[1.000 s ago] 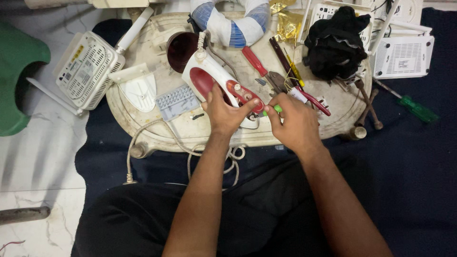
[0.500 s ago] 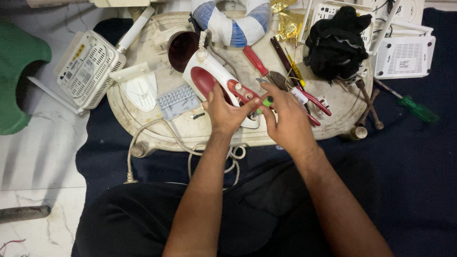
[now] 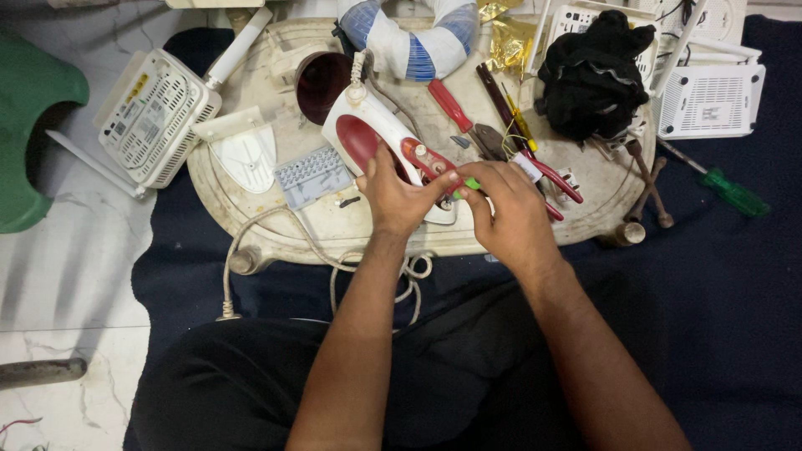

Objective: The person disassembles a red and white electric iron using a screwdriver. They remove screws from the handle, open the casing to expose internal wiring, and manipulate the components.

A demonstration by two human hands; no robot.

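Iron [image 3: 380, 142], white with dark red panels, lies on its side on the pale oval tray [image 3: 251, 225], and both hands meet at its rear end. The left hand [image 3: 399, 199] is curled over the iron's heel, fingers pressed together against the red part to steady it. The right hand [image 3: 507, 213] pinches a small green-handled tool [image 3: 470, 184] between thumb and fingertips, its end aimed at the iron's back; the tip itself is hidden by the fingers, so whether it sits in a screw cannot be told.

Judging from how things lie, the work looks to be at an early or middle stage: the iron's body seems whole, its shell closed, its cord [image 3: 251, 250] attached and looping off the tray's near edge. A white cover piece [image 3: 245, 154] and a grey ribbed plate [image 3: 312, 174] lie to the left of the iron, though whether they came off it is unclear. Opening the shell and whatever lies inside appear yet to be done.

Right of the iron rest a red-handled screwdriver [image 3: 451, 107] and red-handled pliers [image 3: 535, 167]; beyond those, a black cloth [image 3: 593, 75]. A white router [image 3: 154, 117] sits further left of the iron, off the tray, and a green screwdriver [image 3: 733, 192] lies far right on dark fabric.
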